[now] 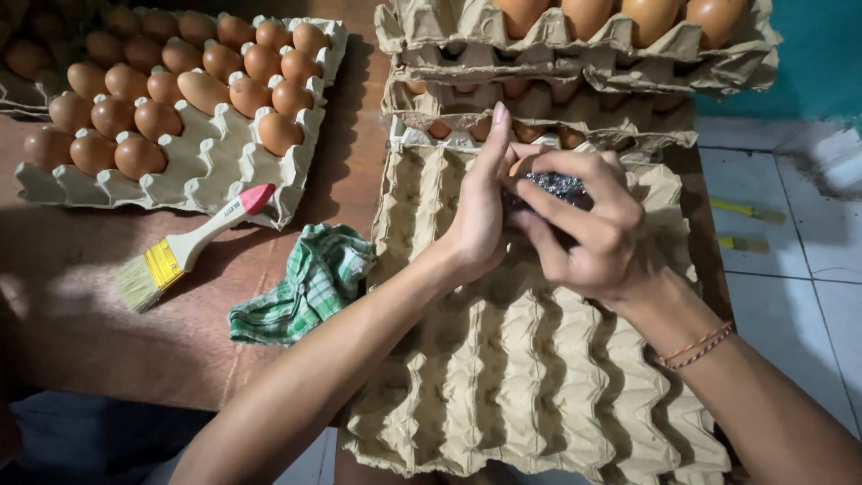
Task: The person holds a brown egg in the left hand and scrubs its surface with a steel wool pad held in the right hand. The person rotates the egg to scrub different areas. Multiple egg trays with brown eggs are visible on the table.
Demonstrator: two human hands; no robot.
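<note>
Over empty carton tray (539, 377): left hand (480, 216) cups egg (521, 166), right hand (588, 229) presses scrubber (557, 186).

Egg trays: grey (206, 162) left, brown stack (575, 54) top.

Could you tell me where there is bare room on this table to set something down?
The widest free patch is the brown tabletop below the paintbrush and left of the green checked cloth. The empty cardboard tray under the forearms is also bare. It is crowded up top: the egg tray at left, stacked trays at right, both hands working between.
</note>
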